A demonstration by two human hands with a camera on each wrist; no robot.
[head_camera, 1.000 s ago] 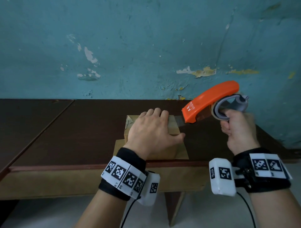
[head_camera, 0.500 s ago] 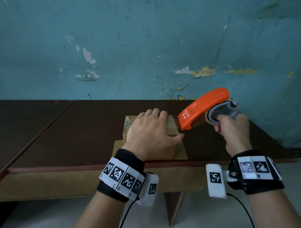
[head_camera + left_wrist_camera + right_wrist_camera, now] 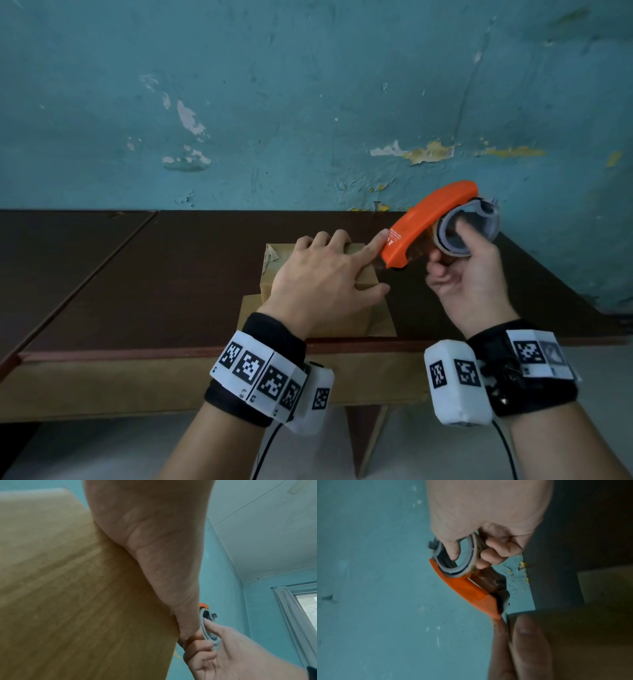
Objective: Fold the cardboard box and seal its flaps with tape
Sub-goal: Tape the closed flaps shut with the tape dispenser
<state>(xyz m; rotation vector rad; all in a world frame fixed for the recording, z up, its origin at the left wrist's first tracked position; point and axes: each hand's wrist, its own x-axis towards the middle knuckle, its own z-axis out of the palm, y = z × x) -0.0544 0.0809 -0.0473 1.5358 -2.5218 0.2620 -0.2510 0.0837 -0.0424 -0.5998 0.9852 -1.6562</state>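
A small brown cardboard box (image 3: 363,274) stands near the front edge of the dark table (image 3: 171,274), with one flap spread flat beside it. My left hand (image 3: 325,274) lies flat on the box top, fingers straight, its index fingertip touching the nose of the orange tape dispenser (image 3: 424,226). My right hand (image 3: 472,274) grips that dispenser to the right of the box, thumb inside the grey tape roll (image 3: 469,233). In the right wrist view the orange tape dispenser (image 3: 471,591) points at the box corner (image 3: 573,635), brown tape showing beneath it. The box wall (image 3: 68,588) fills the left wrist view.
A peeling teal wall (image 3: 308,102) rises directly behind the table. The table's front edge (image 3: 137,353) runs just below the box, and a seam splits the tabletop at the left. A curtained window (image 3: 300,608) shows in the left wrist view.
My right hand has brought the dispenser left and down toward the box, tilting its nose to the box's far right corner. My left index finger has stretched out to meet it.
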